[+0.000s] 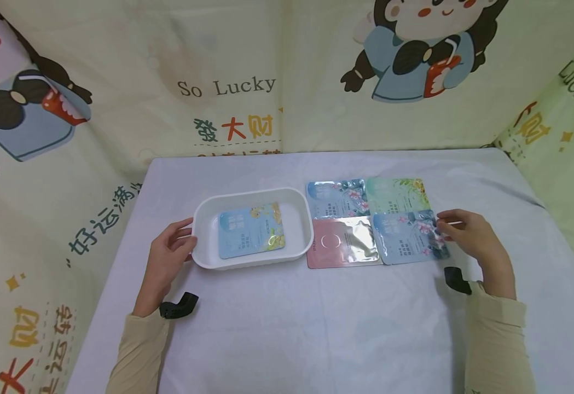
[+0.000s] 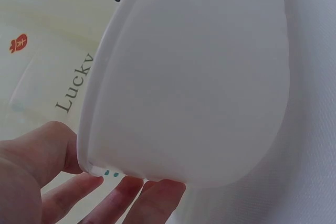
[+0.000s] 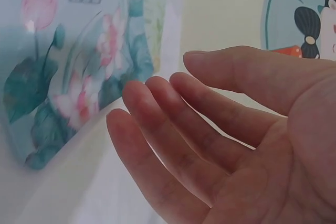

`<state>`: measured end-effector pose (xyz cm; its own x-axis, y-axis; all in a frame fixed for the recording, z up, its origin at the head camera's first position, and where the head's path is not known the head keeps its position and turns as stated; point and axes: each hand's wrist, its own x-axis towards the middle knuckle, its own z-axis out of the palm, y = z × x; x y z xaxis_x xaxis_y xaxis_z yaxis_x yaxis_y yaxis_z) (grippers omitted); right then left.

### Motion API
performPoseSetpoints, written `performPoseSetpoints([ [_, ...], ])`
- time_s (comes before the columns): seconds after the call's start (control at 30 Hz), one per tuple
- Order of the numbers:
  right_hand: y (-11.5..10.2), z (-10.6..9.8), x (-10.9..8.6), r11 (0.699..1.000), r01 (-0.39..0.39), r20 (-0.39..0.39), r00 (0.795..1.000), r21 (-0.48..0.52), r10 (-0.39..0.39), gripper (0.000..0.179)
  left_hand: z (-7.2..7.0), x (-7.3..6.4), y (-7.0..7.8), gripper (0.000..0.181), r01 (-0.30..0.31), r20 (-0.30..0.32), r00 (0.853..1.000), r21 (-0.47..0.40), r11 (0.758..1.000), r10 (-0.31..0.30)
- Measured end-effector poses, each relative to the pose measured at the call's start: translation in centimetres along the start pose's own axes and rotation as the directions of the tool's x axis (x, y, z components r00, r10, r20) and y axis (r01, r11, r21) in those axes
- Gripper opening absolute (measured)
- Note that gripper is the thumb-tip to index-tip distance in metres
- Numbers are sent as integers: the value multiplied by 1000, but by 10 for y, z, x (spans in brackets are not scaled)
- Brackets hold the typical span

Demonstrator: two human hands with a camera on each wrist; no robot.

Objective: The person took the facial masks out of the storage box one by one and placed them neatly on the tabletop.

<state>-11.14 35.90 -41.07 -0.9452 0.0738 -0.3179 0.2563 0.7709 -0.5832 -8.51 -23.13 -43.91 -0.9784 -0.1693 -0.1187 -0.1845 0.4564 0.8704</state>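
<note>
My left hand (image 1: 164,261) grips the left end of a white plastic tray (image 1: 298,221), thumb at the rim and fingers against the outer wall. The tray's white side (image 2: 194,82) fills much of the left wrist view. A blue sheet mask packet (image 1: 251,230) with yellow flowers lies flat inside the tray. To the right, my right hand (image 1: 481,243) is at the edge of a blue packet with pink lotus flowers (image 1: 407,238). Its fingers are loosely bent and hold nothing; the right wrist view shows the fingertips (image 3: 137,94) beside that packet's corner.
A pink and silver packet (image 1: 343,243), another blue lotus packet (image 1: 336,200) and a green packet (image 1: 397,194) lie in two rows with the near lotus one. White cloth covers the table (image 1: 316,328). A printed curtain (image 1: 227,49) hangs behind.
</note>
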Motion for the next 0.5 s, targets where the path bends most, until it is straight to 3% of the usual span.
performPoseSetpoints([
  [0.5, -42, 9, 1, 992, 120, -72, 990, 23, -119, 46, 1, 0, -1, 50, 11, -9, 1000, 3, 1000, -11],
])
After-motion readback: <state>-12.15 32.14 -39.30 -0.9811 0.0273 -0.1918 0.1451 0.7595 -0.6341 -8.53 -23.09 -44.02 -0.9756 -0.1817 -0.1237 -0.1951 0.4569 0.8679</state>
